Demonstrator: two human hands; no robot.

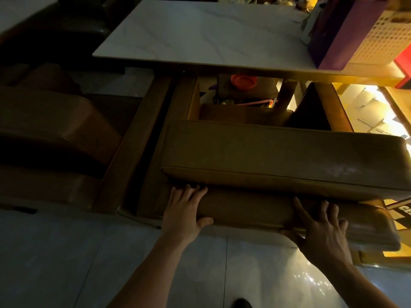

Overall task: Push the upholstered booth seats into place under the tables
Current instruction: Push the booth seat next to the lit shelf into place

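Left hand point(185, 210) spread flat, fingers on top and thumb on the front edge of the lower brown leatherette seat cushion point(266, 213), which lies below the padded backrest point(282, 156), in front of the marble-look table point(200, 34). Right hand point(320, 227) splayed, gripping that edge. Clutter under the table is too dark to identify.

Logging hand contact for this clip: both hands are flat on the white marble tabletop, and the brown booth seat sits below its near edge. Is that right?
Not quite. In the head view, the left hand and right hand press on the lower brown cushion of the booth seat, not the white marble tabletop. The seat does sit below the table's near edge.
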